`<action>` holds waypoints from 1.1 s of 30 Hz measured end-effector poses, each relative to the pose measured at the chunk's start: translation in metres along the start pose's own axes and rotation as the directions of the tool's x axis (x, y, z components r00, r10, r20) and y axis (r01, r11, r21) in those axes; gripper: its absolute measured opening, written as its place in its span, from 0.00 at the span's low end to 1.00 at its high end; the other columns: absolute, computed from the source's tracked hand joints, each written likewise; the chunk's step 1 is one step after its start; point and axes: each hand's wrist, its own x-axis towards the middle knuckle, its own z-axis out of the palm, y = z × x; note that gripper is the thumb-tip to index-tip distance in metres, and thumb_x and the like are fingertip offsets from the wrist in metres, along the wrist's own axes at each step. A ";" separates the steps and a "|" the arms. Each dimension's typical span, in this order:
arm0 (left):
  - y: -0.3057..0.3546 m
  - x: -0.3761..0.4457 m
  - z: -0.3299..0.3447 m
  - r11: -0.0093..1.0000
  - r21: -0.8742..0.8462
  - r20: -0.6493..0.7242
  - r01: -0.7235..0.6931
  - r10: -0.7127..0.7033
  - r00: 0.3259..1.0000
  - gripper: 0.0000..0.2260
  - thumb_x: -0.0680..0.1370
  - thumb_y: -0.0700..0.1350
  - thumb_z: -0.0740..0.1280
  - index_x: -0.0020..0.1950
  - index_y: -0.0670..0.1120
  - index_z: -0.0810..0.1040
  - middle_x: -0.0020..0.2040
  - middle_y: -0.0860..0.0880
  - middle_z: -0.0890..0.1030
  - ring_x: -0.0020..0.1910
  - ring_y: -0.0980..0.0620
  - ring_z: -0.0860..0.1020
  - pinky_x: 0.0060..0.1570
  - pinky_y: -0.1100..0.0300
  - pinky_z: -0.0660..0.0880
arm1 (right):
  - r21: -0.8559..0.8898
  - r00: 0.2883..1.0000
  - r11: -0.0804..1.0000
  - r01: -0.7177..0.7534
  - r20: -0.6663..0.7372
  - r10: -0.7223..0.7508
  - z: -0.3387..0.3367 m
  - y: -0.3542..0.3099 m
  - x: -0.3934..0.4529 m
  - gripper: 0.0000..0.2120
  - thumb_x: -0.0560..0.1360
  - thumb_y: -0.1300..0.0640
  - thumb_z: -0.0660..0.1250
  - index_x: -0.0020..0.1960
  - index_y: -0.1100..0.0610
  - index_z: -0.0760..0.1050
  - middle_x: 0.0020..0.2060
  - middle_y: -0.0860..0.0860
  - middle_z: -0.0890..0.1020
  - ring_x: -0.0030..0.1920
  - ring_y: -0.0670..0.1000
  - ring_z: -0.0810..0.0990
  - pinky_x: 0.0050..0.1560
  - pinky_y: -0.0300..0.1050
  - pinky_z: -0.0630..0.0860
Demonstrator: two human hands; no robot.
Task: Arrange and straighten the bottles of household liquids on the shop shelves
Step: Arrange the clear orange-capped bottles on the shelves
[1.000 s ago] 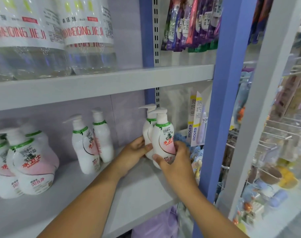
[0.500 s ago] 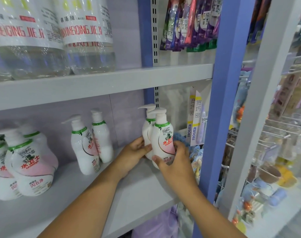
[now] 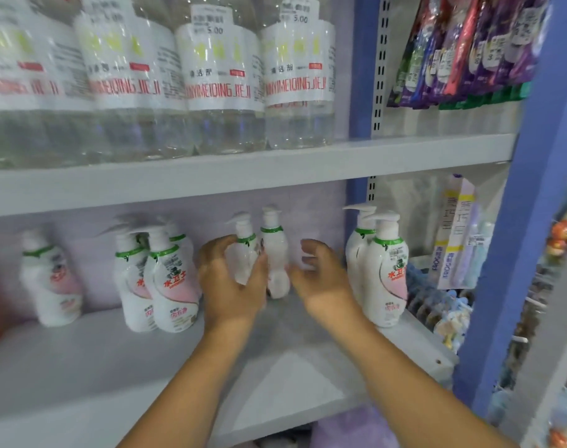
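Fingers of the left hand [image 3: 230, 282] are curling round a white pump bottle [image 3: 245, 250] with a green collar, gripping it from the left. The right hand [image 3: 321, 279] is hanging just beside the twin bottle [image 3: 275, 253] behind it, fingers loosely bent and holding nothing; whether they are touching it is lost in blur. Both bottles are standing on the grey lower shelf [image 3: 292, 367], near its lilac back wall. Just right of the right hand, a front pump bottle [image 3: 385, 270] is standing upright with another close behind it. To the left, a cluster of pump bottles [image 3: 159, 279] and a single blurred one [image 3: 49, 279] are standing on the same shelf. Overhead, clear detergent bottles [image 3: 224, 85] are lining the upper shelf [image 3: 243, 176], beside a blue upright [image 3: 515, 253] and hanging toothbrush packs [image 3: 463, 46].

A second ago both hands were clasping the right-hand pair; now they are working at the middle pair, and the view is taking in more of the shelving to the left. The left edge is smearing badly, and labels there are unreadable.
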 end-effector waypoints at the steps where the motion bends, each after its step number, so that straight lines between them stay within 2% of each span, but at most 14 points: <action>1: -0.011 0.003 -0.003 0.997 0.052 0.069 0.062 -0.066 0.995 0.29 0.71 0.60 0.72 0.68 0.49 0.73 0.64 0.51 0.72 0.65 0.50 0.73 0.65 0.57 0.69 | -0.026 0.992 0.996 -0.085 0.087 0.087 0.011 0.000 0.019 0.33 0.74 0.47 0.74 0.75 0.48 0.66 0.67 0.43 0.72 0.64 0.45 0.74 0.66 0.46 0.74; 3: -0.026 0.010 -0.005 0.974 0.086 0.242 0.210 -0.225 0.944 0.38 0.69 0.59 0.76 0.75 0.50 0.66 0.69 0.50 0.72 0.70 0.48 0.73 0.67 0.51 0.72 | -0.044 0.959 0.985 -0.165 0.226 0.171 0.031 0.007 0.044 0.40 0.71 0.47 0.76 0.78 0.49 0.60 0.61 0.40 0.72 0.60 0.42 0.74 0.58 0.41 0.73; 5: -0.043 0.017 -0.007 0.949 0.070 0.354 0.308 -0.313 0.881 0.34 0.68 0.56 0.78 0.70 0.59 0.67 0.62 0.55 0.79 0.63 0.51 0.80 0.57 0.52 0.79 | -0.005 0.943 0.978 -0.209 0.263 0.203 0.046 0.016 0.053 0.31 0.70 0.53 0.77 0.69 0.48 0.67 0.55 0.40 0.79 0.57 0.45 0.81 0.51 0.41 0.78; 7: -0.056 0.026 -0.014 0.939 0.088 0.426 0.334 -0.338 0.839 0.27 0.71 0.52 0.79 0.65 0.60 0.70 0.52 0.63 0.81 0.54 0.58 0.83 0.45 0.62 0.80 | 0.031 0.943 0.973 -0.229 0.256 0.214 0.055 0.018 0.053 0.21 0.71 0.56 0.76 0.61 0.47 0.75 0.50 0.45 0.85 0.55 0.51 0.85 0.50 0.46 0.83; 10: -0.066 0.033 -0.030 0.944 0.048 0.528 0.328 -0.302 0.794 0.26 0.74 0.48 0.78 0.68 0.58 0.72 0.51 0.62 0.84 0.49 0.65 0.83 0.47 0.62 0.81 | -0.073 0.952 0.988 -0.133 0.268 0.148 0.049 0.003 0.043 0.10 0.72 0.56 0.71 0.53 0.53 0.79 0.45 0.53 0.86 0.48 0.54 0.86 0.52 0.58 0.83; 13: -0.066 0.043 -0.043 0.943 0.006 0.640 0.334 -0.260 0.723 0.22 0.75 0.43 0.77 0.63 0.59 0.74 0.55 0.61 0.86 0.53 0.62 0.84 0.54 0.57 0.82 | -0.218 0.954 0.968 -0.123 0.243 0.175 0.024 -0.009 0.012 0.20 0.70 0.50 0.70 0.61 0.49 0.73 0.52 0.46 0.83 0.52 0.48 0.83 0.53 0.48 0.81; 16: -0.059 0.046 -0.043 0.920 -0.016 0.751 0.392 -0.247 0.612 0.22 0.75 0.39 0.77 0.65 0.54 0.75 0.57 0.55 0.86 0.58 0.56 0.84 0.59 0.52 0.81 | -0.129 0.974 0.987 -0.095 0.191 0.119 -0.008 -0.007 -0.036 0.23 0.70 0.46 0.73 0.62 0.38 0.69 0.51 0.36 0.82 0.51 0.36 0.81 0.48 0.32 0.76; 20: -0.047 0.037 -0.017 0.901 -0.043 0.824 0.432 -0.213 0.525 0.23 0.75 0.38 0.76 0.65 0.55 0.77 0.58 0.55 0.86 0.59 0.54 0.84 0.57 0.55 0.81 | -0.051 0.991 0.993 -0.109 0.071 0.113 -0.043 -0.002 -0.075 0.24 0.69 0.45 0.74 0.62 0.35 0.69 0.53 0.29 0.80 0.53 0.33 0.80 0.48 0.29 0.76; 23: -0.035 0.030 0.004 0.872 -0.063 0.866 0.486 -0.194 0.460 0.24 0.74 0.39 0.77 0.65 0.55 0.76 0.57 0.53 0.87 0.58 0.53 0.85 0.55 0.54 0.83 | -0.031 0.996 0.995 -0.091 -0.017 0.090 -0.053 0.002 -0.085 0.25 0.67 0.44 0.73 0.61 0.33 0.70 0.54 0.31 0.80 0.54 0.33 0.80 0.47 0.28 0.76; 25: -0.028 0.024 0.016 0.850 -0.080 0.871 0.521 -0.195 0.451 0.26 0.69 0.42 0.77 0.65 0.54 0.75 0.57 0.53 0.86 0.58 0.52 0.84 0.57 0.49 0.82 | -0.053 0.996 0.997 -0.048 -0.075 0.044 -0.057 0.006 -0.088 0.23 0.70 0.47 0.75 0.60 0.33 0.71 0.56 0.32 0.76 0.56 0.34 0.78 0.49 0.27 0.75; 27: -0.022 0.017 0.025 0.843 -0.107 0.843 0.527 -0.204 0.498 0.29 0.66 0.45 0.78 0.64 0.55 0.72 0.56 0.54 0.86 0.59 0.53 0.84 0.58 0.50 0.82 | -0.081 0.993 0.996 -0.032 -0.116 0.022 -0.063 0.012 -0.089 0.24 0.73 0.52 0.76 0.61 0.33 0.71 0.59 0.33 0.72 0.57 0.35 0.77 0.51 0.29 0.76; 29: -0.018 0.011 0.033 0.848 -0.126 0.828 0.515 -0.196 0.526 0.31 0.63 0.47 0.78 0.64 0.56 0.71 0.56 0.54 0.86 0.60 0.54 0.83 0.58 0.53 0.81 | -0.078 0.992 0.996 -0.031 -0.122 0.022 -0.069 0.017 -0.090 0.25 0.75 0.55 0.75 0.63 0.33 0.70 0.60 0.36 0.74 0.57 0.35 0.77 0.51 0.28 0.75; 31: -0.015 0.009 0.039 0.850 -0.123 0.829 0.513 -0.197 0.524 0.29 0.66 0.46 0.78 0.64 0.56 0.73 0.58 0.52 0.85 0.61 0.53 0.83 0.61 0.50 0.80 | -0.064 0.993 0.997 -0.033 -0.116 0.025 -0.073 0.019 -0.091 0.26 0.76 0.57 0.74 0.64 0.33 0.69 0.61 0.38 0.77 0.58 0.35 0.77 0.52 0.27 0.74; 33: -0.014 0.008 0.041 0.848 -0.119 0.821 0.517 -0.209 0.532 0.24 0.73 0.41 0.76 0.65 0.55 0.75 0.59 0.51 0.85 0.62 0.51 0.82 0.63 0.45 0.79 | -0.068 0.993 0.997 -0.031 -0.111 0.023 -0.073 0.021 -0.092 0.27 0.76 0.57 0.73 0.66 0.34 0.68 0.62 0.40 0.77 0.60 0.37 0.77 0.56 0.31 0.76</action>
